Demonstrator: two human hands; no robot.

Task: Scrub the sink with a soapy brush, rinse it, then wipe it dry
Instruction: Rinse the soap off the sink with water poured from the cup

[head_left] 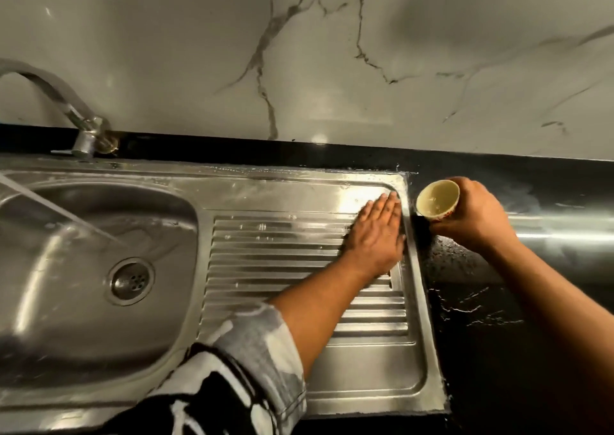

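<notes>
The steel sink has its basin at the left with a round drain, and a ribbed drainboard at the right. Water streams from the tap into the basin. My left hand lies flat with fingers together on the drainboard's far right corner and holds nothing. My right hand grips a small cream cup tilted on its side, mouth facing the drainboard's right rim. No brush or cloth is in view.
A black countertop, wet with droplets and streaks, lies to the right of the sink. A marble-patterned wall rises behind. My patterned left sleeve crosses the drainboard's front edge.
</notes>
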